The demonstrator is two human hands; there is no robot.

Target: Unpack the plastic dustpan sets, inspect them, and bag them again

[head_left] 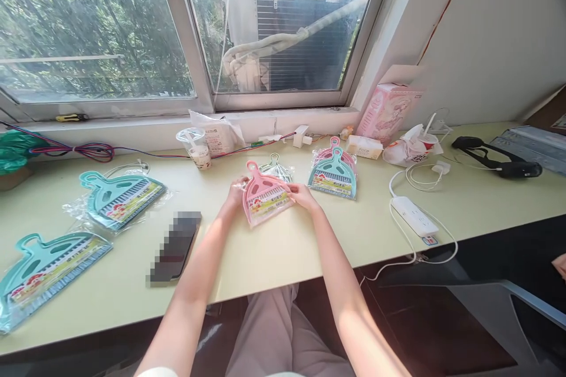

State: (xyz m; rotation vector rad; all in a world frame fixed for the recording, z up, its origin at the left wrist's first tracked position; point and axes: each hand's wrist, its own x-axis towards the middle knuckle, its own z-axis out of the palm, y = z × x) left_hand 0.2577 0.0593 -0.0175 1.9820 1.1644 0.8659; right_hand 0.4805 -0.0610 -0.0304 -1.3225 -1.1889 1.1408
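Observation:
Between my two hands is a pink dustpan and brush set in clear plastic, its handle pointing away from me. My left hand grips its left edge and my right hand its right edge. Just behind it lies a pale green packaged dustpan set, partly hidden. To the right, a teal dustpan set rests over another pink set. Two more teal sets lie on the left, one farther back and one at the near left.
A dark phone lies left of my left arm on the table. Farther back stand a plastic drink cup and a pink box. On the right are a white power strip with loose cables and a black headset.

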